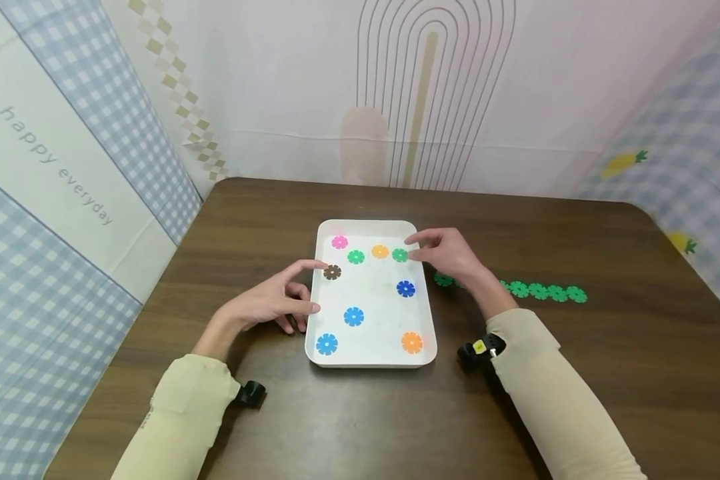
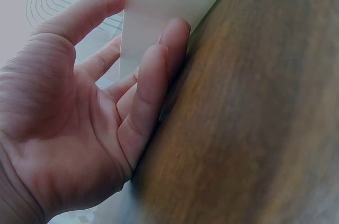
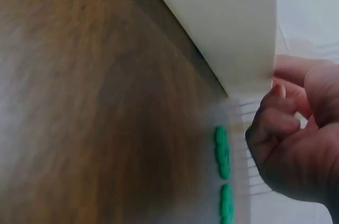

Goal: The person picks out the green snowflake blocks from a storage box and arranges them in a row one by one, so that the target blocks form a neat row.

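A white tray [image 1: 375, 303] lies on the table with loose flower-shaped discs in it. My left hand [image 1: 270, 300] is at its left rim, index fingertip by a brown disc [image 1: 333, 272] and thumb lower on the rim. In the left wrist view, the other fingers of the left hand [image 2: 90, 113] bend loosely beside the tray wall [image 2: 153, 17]. My right hand [image 1: 447, 252] reaches over the upper right rim, thumb tip right at a green disc [image 1: 400, 255], index finger apart from the thumb. Its remaining fingers curl outside the tray wall [image 3: 228, 23] in the right wrist view.
A row of green discs [image 1: 538, 291] runs across the table [image 1: 624, 360] right of the tray, partly behind my right forearm. Inside the tray are also pink [image 1: 339, 242], yellow [image 1: 380, 251], blue [image 1: 405, 289] and orange [image 1: 412, 343] discs. A patterned cloth [image 1: 276, 87] hangs behind the table.
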The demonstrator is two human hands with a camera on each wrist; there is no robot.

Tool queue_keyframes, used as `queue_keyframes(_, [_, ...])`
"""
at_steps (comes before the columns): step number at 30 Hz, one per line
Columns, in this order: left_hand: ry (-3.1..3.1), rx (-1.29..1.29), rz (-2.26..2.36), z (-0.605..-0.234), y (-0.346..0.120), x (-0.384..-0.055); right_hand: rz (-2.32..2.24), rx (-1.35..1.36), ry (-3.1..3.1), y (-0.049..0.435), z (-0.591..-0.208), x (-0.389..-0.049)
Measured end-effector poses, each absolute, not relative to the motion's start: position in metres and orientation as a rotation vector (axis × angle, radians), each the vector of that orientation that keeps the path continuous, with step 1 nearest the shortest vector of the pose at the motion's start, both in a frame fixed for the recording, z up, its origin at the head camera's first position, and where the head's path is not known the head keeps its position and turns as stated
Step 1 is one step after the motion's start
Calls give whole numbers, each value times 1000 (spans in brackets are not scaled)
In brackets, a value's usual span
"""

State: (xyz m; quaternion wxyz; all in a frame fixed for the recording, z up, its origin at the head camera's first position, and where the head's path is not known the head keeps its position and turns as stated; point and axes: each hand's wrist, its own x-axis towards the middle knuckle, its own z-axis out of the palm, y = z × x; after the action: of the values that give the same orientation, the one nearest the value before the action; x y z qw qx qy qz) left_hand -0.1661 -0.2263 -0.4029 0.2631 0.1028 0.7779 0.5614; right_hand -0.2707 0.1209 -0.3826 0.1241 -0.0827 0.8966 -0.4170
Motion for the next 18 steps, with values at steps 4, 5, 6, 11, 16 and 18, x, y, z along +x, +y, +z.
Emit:
queue_keyframes(4, [2104, 276, 1524, -403, -224, -165, -1048, -257, 2707, 109, -381, -273])
queue_keyframes(5, [2104, 276, 1526, -403, -224, -165, -1020, -251, 2715, 107, -380, -273])
queue_keyframes(6, [2102, 278, 1526, -402, -223, -165, -997, -242, 2720, 106, -380, -274])
queue_keyframes(11, [2093, 292, 1526, -402, -221, -165, -935, -220, 2729, 102, -379, -273])
queue_keyframes(16, [2094, 300, 1523, -401, -220, -163, -859, -254, 2760, 101, -379, -274])
queue_keyframes(18, [2097, 300, 1519, -400, -220, -163, -829, -274, 2759, 100, -377, -275])
